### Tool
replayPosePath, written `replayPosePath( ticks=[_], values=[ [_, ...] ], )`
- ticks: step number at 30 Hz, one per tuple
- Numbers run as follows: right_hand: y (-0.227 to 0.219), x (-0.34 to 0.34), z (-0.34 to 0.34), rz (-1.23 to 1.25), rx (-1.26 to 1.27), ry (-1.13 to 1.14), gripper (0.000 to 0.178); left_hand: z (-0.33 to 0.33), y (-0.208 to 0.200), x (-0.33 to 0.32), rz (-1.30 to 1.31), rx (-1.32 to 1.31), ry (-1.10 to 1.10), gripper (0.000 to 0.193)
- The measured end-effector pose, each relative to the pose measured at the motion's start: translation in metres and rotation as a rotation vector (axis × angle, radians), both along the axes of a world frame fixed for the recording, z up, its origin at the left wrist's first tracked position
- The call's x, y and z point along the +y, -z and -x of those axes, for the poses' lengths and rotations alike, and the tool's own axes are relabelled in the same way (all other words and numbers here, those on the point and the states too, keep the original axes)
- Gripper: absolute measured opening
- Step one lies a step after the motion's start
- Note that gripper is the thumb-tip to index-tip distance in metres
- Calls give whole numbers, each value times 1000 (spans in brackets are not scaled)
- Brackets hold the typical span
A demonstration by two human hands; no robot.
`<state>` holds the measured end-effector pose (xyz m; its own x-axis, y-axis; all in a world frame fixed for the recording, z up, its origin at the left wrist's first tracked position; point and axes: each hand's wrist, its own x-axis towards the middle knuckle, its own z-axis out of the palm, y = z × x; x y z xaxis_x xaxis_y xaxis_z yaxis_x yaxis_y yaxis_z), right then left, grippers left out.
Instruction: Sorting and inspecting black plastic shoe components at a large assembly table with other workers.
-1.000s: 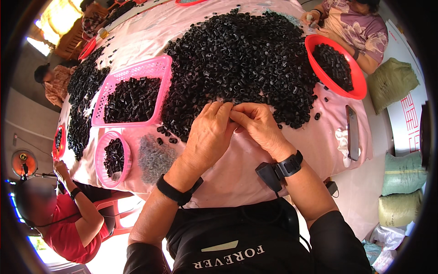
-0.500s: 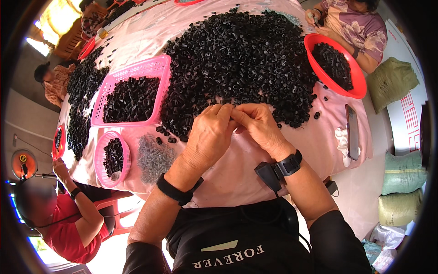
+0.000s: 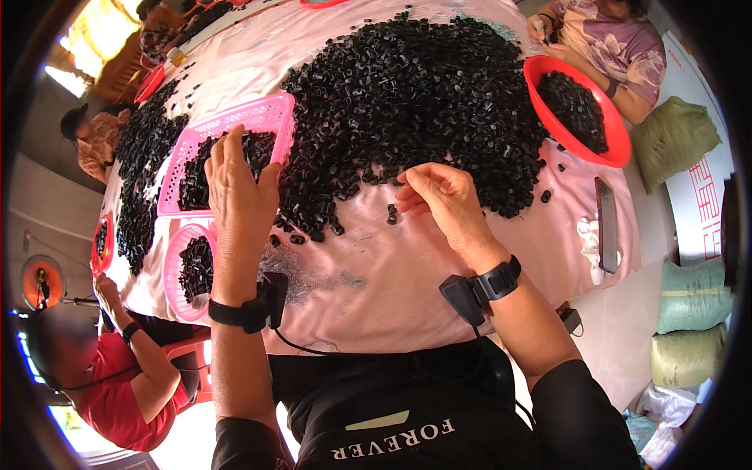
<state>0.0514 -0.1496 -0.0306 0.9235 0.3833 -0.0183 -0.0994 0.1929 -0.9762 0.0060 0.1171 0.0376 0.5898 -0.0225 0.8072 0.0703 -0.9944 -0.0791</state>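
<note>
My left hand [image 3: 241, 192] is over the near right part of a pink rectangular basket [image 3: 288, 117], its fingers stretched out and the thumb apart, with nothing visible in it. Small black ring-like plastic pieces fill the basket; my hand hides some of them. My right hand [image 3: 445, 200] hovers at the near edge of a big heap of the same black pieces [image 3: 407, 102]. Its fingers are loosely bent and apart from the thumb, and I see nothing held. Just left of its fingertips, a single black piece [image 3: 392, 214] lies on the pink cloth.
A round pink basket [image 3: 172, 266] of black pieces stands near left, beside scattered clear bits [image 3: 294, 282]. At the right are a red basin [image 3: 619, 141] of pieces and a phone [image 3: 605, 227]. Co-workers sit around the table. Stuffed sacks [image 3: 693, 294] line the right side.
My hands were together at the heap's near edge. The left has moved left over the rectangular basket and spread its fingers; the right stayed about there and loosened.
</note>
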Motion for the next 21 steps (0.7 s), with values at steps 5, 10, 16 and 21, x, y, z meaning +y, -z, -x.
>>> replayPosePath(
  ticks=[5, 10, 16, 21],
  values=[
    [-2, 1, 1, 82, -10, 6, 25, 24, 5, -13, 540, 488, 353, 17],
    [2, 1, 2, 97, -41, -19, 23, 41, 29, -30, 484, 724, 413, 19],
    [-1, 1, 5, 99, -41, -66, 20, 44, 39, -45, 390, 760, 417, 22],
    [5, 4, 2, 93, -74, -151, 17, 40, 37, -51, 369, 737, 420, 24]
  ],
)
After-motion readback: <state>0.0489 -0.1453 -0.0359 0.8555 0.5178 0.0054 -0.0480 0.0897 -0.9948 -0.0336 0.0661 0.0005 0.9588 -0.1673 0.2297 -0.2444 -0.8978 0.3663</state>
